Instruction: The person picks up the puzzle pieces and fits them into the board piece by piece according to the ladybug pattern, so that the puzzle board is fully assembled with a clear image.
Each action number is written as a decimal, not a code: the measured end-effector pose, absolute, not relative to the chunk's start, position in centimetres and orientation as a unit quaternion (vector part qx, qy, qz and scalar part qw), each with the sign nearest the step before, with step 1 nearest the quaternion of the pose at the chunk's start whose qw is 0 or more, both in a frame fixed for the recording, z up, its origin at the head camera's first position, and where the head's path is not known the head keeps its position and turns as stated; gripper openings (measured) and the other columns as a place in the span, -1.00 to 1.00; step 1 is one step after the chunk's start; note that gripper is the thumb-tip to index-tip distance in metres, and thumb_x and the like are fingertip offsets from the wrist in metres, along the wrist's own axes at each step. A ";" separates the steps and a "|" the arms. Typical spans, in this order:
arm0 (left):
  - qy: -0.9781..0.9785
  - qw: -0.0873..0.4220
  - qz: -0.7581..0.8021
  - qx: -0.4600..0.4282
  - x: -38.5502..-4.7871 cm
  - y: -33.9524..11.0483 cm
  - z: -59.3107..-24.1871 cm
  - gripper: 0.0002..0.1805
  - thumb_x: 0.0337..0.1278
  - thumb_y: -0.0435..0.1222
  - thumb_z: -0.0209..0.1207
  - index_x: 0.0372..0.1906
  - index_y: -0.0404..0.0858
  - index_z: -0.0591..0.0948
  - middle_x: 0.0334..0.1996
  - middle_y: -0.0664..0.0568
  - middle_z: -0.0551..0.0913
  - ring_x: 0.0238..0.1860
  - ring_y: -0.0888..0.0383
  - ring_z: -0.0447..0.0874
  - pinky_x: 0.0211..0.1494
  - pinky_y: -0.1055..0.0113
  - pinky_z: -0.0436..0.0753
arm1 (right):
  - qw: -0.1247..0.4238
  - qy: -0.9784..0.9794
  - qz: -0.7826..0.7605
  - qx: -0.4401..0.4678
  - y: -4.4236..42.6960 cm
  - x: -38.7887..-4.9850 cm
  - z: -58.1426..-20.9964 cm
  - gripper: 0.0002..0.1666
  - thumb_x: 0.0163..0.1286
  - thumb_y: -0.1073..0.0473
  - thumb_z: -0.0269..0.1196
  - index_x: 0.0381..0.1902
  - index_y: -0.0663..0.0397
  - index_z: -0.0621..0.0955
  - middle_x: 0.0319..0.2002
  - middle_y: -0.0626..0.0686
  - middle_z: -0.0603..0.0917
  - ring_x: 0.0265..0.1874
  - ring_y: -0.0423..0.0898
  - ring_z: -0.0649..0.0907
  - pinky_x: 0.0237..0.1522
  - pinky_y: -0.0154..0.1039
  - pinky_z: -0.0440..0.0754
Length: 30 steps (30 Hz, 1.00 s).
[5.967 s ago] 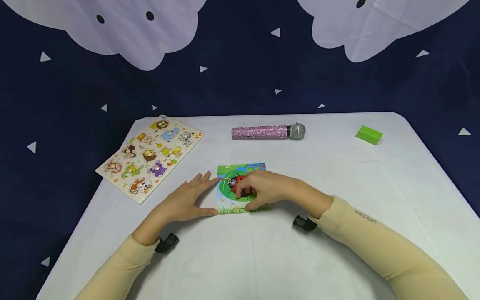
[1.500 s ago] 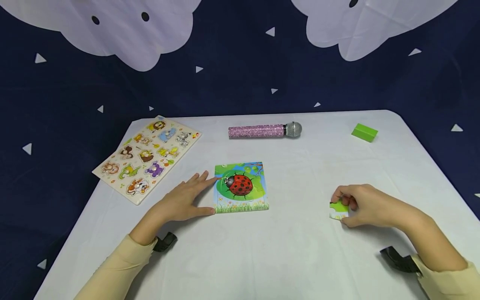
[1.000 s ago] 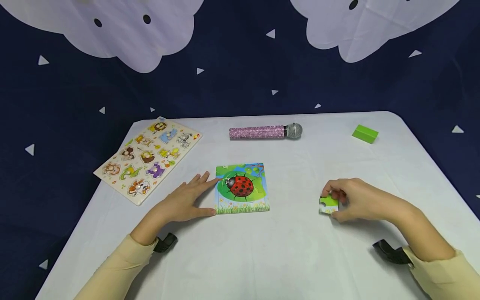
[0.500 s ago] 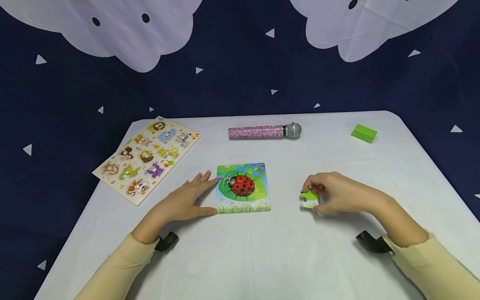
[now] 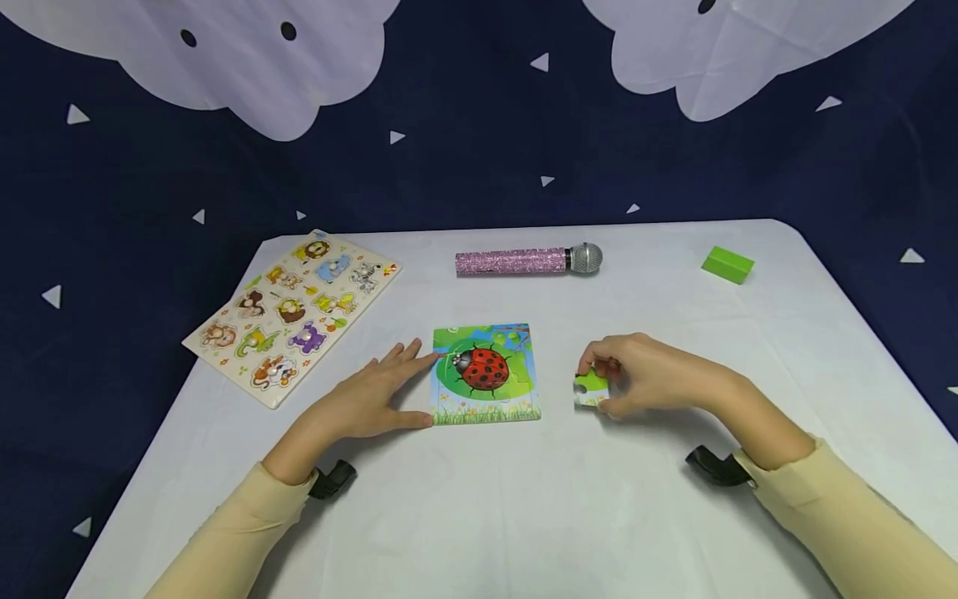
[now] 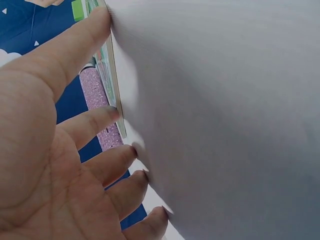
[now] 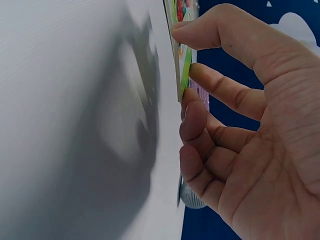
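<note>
A square ladybug jigsaw puzzle (image 5: 479,370) lies flat on the white table, its red beetle on a green oval. My left hand (image 5: 374,395) rests on the table with fingers spread; thumb and index finger touch the puzzle's left edge. To the right of the puzzle, my right hand (image 5: 644,374) pinches a puzzle piece (image 5: 592,388) between thumb and fingers. That piece is green above and pale below, with a notch in its left side. In the right wrist view the piece (image 7: 183,62) is seen nearly edge-on, and its far part runs out of view behind the thumb.
An animal peg puzzle board (image 5: 292,316) lies slanted at the back left. A pink glittery microphone (image 5: 524,261) lies behind the ladybug puzzle, and a green block (image 5: 728,265) sits at the back right. A dark blue curtain (image 5: 479,166) hangs behind the table.
From over the ladybug puzzle my right hand went far to the right, where it held the piece, then came back leftward with it, nearer the puzzle. My left hand stays at the puzzle's edge.
</note>
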<state>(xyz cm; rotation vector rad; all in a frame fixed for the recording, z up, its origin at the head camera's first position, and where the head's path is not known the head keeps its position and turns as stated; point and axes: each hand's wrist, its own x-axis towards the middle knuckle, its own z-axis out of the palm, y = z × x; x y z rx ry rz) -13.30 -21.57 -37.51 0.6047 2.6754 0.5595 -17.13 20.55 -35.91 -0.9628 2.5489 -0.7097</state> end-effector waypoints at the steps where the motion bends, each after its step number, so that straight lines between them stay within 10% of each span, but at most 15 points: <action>1: 0.942 0.171 0.197 0.213 -13.3 -21.5 -37.5 0.02 0.27 0.11 0.45 0.72 -0.06 0.24 0.74 -0.27 0.02 0.75 -0.35 -0.10 0.69 -0.48 0.04 | 0.163 0.892 -0.250 -0.341 20.3 -17.2 -35.9 -0.53 0.11 0.17 0.60 -0.01 -0.14 0.70 -0.30 -0.17 0.65 -0.26 -0.19 0.59 -0.16 -0.32 0.58; 30: 0.942 0.173 0.189 0.215 -13.6 -21.3 -37.4 0.03 0.27 0.13 0.44 0.72 -0.02 0.24 0.75 -0.25 0.01 0.75 -0.35 -0.08 0.69 -0.48 0.04 | 0.182 0.858 -0.235 -0.419 12.5 -19.0 -36.3 -0.55 0.14 0.14 0.54 0.02 -0.02 0.72 -0.24 -0.10 0.67 -0.22 -0.17 0.57 -0.09 -0.25 0.60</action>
